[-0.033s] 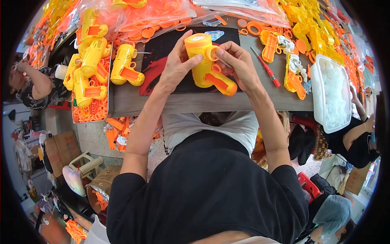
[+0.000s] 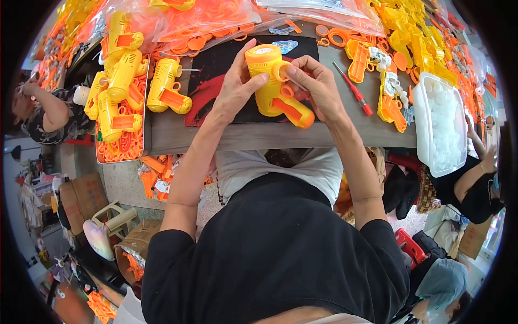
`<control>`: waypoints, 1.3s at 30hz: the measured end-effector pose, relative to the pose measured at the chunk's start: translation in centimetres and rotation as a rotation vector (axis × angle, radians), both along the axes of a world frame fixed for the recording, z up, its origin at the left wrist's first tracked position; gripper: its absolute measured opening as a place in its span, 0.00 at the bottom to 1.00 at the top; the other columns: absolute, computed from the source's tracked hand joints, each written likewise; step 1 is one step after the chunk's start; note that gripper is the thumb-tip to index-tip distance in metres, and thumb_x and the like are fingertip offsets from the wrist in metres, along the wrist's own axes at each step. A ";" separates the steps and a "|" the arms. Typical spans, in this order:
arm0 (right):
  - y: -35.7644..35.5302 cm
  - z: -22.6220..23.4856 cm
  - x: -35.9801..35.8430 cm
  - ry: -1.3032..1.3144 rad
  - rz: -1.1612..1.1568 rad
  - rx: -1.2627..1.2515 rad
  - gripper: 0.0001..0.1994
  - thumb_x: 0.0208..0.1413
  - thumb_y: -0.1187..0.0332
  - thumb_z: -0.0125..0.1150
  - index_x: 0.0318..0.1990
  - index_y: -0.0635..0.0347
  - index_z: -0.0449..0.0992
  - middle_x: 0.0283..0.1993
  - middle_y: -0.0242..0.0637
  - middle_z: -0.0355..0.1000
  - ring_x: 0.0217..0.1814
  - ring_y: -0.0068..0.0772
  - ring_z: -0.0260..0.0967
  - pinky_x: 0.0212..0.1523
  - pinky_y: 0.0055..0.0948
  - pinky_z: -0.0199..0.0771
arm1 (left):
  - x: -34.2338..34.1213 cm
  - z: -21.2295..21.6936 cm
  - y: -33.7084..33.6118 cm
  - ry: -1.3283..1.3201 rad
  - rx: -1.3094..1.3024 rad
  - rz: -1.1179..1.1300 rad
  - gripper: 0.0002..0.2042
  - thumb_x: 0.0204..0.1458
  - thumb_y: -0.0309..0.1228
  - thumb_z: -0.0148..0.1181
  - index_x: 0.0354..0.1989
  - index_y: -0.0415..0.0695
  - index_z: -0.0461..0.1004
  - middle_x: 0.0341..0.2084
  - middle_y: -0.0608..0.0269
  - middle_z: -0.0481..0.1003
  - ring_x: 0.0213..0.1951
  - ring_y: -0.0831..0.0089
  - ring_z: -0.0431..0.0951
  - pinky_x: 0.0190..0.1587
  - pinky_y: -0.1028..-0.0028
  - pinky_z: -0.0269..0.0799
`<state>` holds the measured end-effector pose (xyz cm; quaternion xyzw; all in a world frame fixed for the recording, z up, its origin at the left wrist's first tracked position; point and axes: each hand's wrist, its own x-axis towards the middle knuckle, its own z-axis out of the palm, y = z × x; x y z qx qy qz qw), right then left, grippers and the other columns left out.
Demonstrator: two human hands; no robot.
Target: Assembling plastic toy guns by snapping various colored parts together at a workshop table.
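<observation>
A yellow toy gun with an orange grip is held up over the dark mat. My left hand wraps round its body from the left, thumb pressed on the near side. On the right, my right hand has its thumb and fingers closed at a yellow-orange ring on the gun's side; some of those fingers are hidden behind the gun. A red-handled screwdriver lies on the table to the right of my right hand. Another yellow toy gun rests left of the mat, with a thin metal shaft sticking out beside it.
Several yellow toy guns are piled on a tray of orange rings at left. Open gun halves and a white tub of translucent pieces stand at right. Bags of orange parts line the back. Co-workers sit at both sides.
</observation>
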<state>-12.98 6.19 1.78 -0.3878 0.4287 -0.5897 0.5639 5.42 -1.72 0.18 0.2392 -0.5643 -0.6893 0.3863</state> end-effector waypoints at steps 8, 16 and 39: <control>0.7 -1.5 2.0 0.212 -0.350 -0.214 0.16 0.59 0.69 0.65 0.50 0.59 0.68 0.49 0.37 0.70 0.40 0.16 0.67 0.42 0.18 0.71 | -2.9 -0.5 2.5 0.090 -0.132 0.174 0.42 0.49 0.30 0.71 0.69 0.42 0.48 0.53 0.58 0.68 0.51 0.72 0.73 0.55 0.72 0.71; 1.7 -3.2 4.1 -0.037 -0.050 -0.068 0.29 0.68 0.51 0.46 0.68 0.60 0.55 0.64 0.38 0.61 0.65 0.29 0.61 0.63 0.30 0.62 | -4.0 -1.8 3.3 0.120 -0.194 0.394 0.34 0.49 0.28 0.69 0.64 0.41 0.57 0.49 0.59 0.70 0.48 0.74 0.73 0.52 0.74 0.71; -0.1 -1.3 -5.7 1.002 -0.195 -0.154 0.12 0.56 0.67 0.63 0.44 0.64 0.79 0.38 0.40 0.78 0.36 0.29 0.74 0.39 0.27 0.73 | 2.4 -1.9 3.3 -0.708 -0.841 0.216 0.24 0.54 0.33 0.63 0.61 0.48 0.70 0.54 0.54 0.66 0.57 0.58 0.66 0.60 0.65 0.62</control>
